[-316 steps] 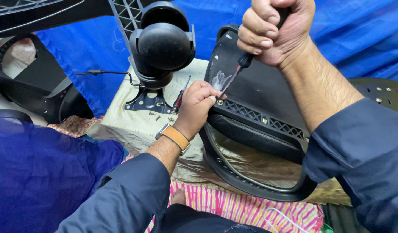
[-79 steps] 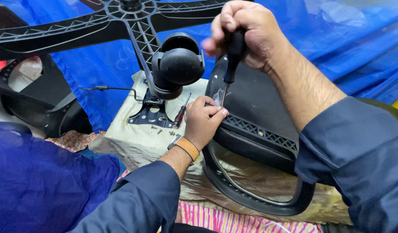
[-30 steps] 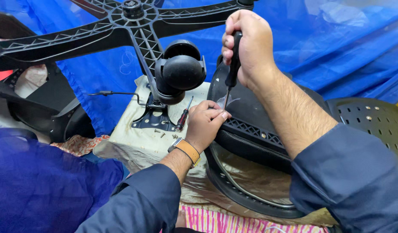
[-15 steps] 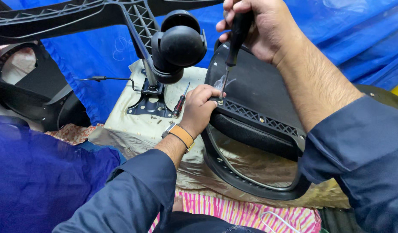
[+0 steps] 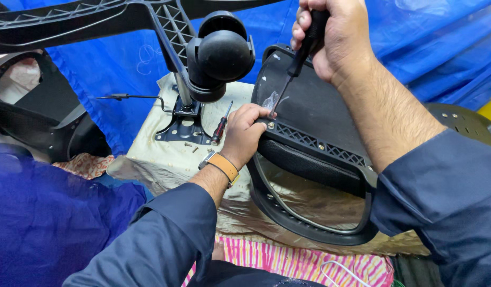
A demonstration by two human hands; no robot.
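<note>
A black office-chair back frame (image 5: 330,154) with a mesh panel leans on a cloth-covered block (image 5: 165,159). My right hand (image 5: 336,37) grips the handle of a black screwdriver (image 5: 296,66), whose tip meets a screw at the frame's ribbed crossbar. My left hand (image 5: 245,133), with an orange-strapped watch on the wrist, holds the frame's edge right beside that screw. A second small screwdriver (image 5: 221,125) with a red and black handle lies on the block, just left of my left hand.
A black chair star base (image 5: 96,18) with a castor wheel (image 5: 224,53) hangs over the block, above a metal mounting plate (image 5: 184,127) and loose screws. Another black chair part (image 5: 38,122) sits at left. Blue tarpaulin (image 5: 426,48) lies behind, a striped cloth (image 5: 288,263) below.
My right hand and screwdriver have stayed on the same screw, with the handle turning a little. The view shifted, so the star base and castor now sit higher in frame.
</note>
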